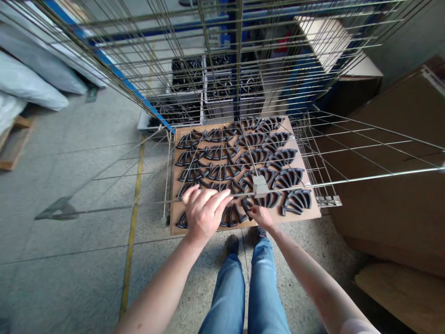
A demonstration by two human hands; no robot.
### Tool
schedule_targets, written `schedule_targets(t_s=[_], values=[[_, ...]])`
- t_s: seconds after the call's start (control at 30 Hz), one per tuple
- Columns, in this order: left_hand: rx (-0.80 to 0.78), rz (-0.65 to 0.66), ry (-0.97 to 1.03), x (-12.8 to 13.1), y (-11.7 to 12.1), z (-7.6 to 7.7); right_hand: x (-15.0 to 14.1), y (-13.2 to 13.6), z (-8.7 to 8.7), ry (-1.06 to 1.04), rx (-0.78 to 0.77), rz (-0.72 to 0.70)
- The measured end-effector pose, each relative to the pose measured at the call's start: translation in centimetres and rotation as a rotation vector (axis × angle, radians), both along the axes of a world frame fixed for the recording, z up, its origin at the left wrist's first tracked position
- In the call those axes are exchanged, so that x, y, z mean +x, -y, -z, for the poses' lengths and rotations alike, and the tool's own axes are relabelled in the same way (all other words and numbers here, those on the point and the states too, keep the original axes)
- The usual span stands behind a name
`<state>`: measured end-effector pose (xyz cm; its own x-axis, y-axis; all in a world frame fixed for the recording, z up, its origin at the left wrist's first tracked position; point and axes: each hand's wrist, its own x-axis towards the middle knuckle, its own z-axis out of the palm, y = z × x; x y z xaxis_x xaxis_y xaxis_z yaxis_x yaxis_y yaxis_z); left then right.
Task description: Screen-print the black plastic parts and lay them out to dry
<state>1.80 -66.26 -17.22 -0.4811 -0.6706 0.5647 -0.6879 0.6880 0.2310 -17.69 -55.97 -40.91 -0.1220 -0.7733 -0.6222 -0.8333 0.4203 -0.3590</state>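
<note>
Nearest are the person's jeans-clad legs (229,297) and dark shoes (232,245), on a speckled concrete floor (163,273) with a yellow painted line (131,232) running away on the left; the bare forearms reach forward from there; the left hand (205,213) lies palm down, fingers spread, over the near edge of the layout, across a thin steel rod (104,208); whether it closes on anything, I cannot tell; the right hand (260,215) sits just beside it, a small gap between them, its fingertips (252,208) touching a black curved piece; the black curved pieces (295,199) lie in tight rows under and ahead of both hands, each a ribbed, fan-like arc with a dull finish; they rest on a brown cardboard sheet (309,211); a wire rack (365,174) of thin steel rods crosses above the sheet and stands in the way of the far rows, with a small flat metal tab (260,184) on one rod; past it, white crates (217,93) hold more black pieces, before blue steel racking (118,76); pale sacks (28,86) lie to the left on a wooden pallet (14,144); large brown cardboard panels (382,208) and a wooden board (403,297) stand to the right.
</note>
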Motion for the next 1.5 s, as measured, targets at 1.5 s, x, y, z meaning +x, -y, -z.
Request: schedule_targets(t_s=[1.5], values=[[0.823,-0.132,0.522,0.0,-9.1,22.8,-6.1,-15.1,2.3,0.039,-0.055,1.132]])
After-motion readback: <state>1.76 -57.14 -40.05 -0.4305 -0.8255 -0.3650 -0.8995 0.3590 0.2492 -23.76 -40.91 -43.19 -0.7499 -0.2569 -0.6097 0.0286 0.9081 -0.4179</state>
